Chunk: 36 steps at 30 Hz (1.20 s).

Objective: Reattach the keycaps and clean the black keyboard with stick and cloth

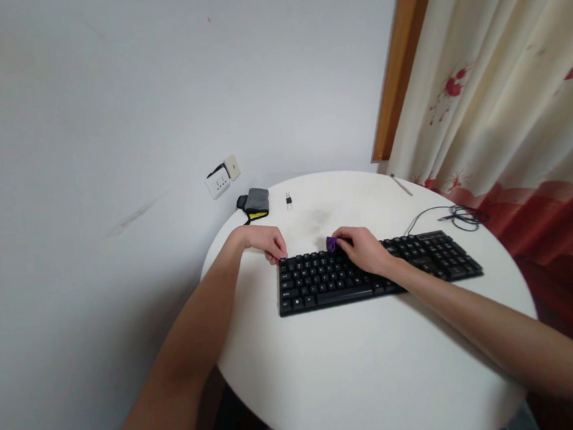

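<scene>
A black keyboard (pixel 341 296) with white key markings lies flat on a round white table (pixel 330 365). At its far left corner, my left hand (pixel 269 241) is closed, with thumb and fingers pressed on the edge. My right hand (pixel 362 247) reaches over the middle of the keyboard and pinches a small purple cloth (pixel 332 243) against the top row of keys. Part of the cloth is hidden under the fingers. The right wrist and forearm cover some of the keys on the right side.
A folded grey and yellow cloth (pixel 257 201) lies at the table's far left edge. Near it is a small black and clear object (pixel 288 201). A thin pen-like stick (pixel 401 185) lies at the back right, and the coiled cable (pixel 464 217) rests by the curtain (pixel 459 126).
</scene>
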Tool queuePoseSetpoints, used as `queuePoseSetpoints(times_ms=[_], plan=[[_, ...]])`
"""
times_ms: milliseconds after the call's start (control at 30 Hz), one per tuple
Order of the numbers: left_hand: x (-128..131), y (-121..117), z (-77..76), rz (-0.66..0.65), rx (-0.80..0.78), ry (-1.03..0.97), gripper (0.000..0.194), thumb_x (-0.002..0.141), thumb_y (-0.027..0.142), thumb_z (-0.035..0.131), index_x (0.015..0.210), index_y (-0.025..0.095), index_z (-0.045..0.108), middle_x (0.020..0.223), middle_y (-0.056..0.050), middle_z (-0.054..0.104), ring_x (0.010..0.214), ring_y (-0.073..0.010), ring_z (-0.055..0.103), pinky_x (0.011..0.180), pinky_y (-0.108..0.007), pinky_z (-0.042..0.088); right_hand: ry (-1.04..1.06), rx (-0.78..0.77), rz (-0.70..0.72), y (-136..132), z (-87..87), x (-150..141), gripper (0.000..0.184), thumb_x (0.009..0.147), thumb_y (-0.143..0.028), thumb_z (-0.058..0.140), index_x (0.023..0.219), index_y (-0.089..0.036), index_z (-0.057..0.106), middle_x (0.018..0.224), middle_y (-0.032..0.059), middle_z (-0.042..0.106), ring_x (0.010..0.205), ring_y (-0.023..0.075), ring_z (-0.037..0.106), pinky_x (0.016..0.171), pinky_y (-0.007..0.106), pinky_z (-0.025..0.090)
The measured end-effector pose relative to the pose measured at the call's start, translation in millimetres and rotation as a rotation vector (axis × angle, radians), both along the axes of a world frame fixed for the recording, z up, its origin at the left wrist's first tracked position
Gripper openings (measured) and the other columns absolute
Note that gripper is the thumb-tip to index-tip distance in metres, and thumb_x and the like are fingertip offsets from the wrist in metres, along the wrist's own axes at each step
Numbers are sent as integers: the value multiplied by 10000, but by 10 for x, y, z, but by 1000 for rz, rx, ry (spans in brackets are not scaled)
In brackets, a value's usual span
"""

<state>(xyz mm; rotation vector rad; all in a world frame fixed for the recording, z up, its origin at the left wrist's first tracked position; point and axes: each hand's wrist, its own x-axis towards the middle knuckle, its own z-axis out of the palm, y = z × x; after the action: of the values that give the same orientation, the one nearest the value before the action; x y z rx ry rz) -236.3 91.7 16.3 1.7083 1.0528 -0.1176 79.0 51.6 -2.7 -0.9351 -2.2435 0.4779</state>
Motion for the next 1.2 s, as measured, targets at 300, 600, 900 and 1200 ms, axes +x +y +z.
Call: queuePoseSetpoints(times_ms=[300,600,900,1200], plan=[[-10,7,-2,-21,2,-15,289,690,382,788,859,148,774,696,-73,745,623,-163,688,604,-230,540,-195,-13,10,230,71,284,231,836,-130,515,908,-209,721,923,53,736,876,211,661,816,337,488],[-8,8,-1,4,-3,13,293,682,391,799,847,150,774,700,-77,747,645,-174,693,615,-234,542,-217,20,-136,143,21,264,245,829,-135,510,903,-211,731,919,69,742,891,237,666,798,351,476],[14,-8,32,14,23,59,319,673,408,800,851,145,775,716,-85,748,667,-177,696,621,-229,533,-93,28,-95,-201,-28,-18,246,884,-145,503,971,-221,721,954,44,749,909,230,684,842,355,490],[1,-2,14,-8,27,42,302,699,397,782,860,141,772,689,-72,743,638,-165,689,602,-220,531,142,-73,244,-1125,-149,-345,325,890,-94,483,1103,-217,696,1142,33,710,1048,184,663,955,318,490]])
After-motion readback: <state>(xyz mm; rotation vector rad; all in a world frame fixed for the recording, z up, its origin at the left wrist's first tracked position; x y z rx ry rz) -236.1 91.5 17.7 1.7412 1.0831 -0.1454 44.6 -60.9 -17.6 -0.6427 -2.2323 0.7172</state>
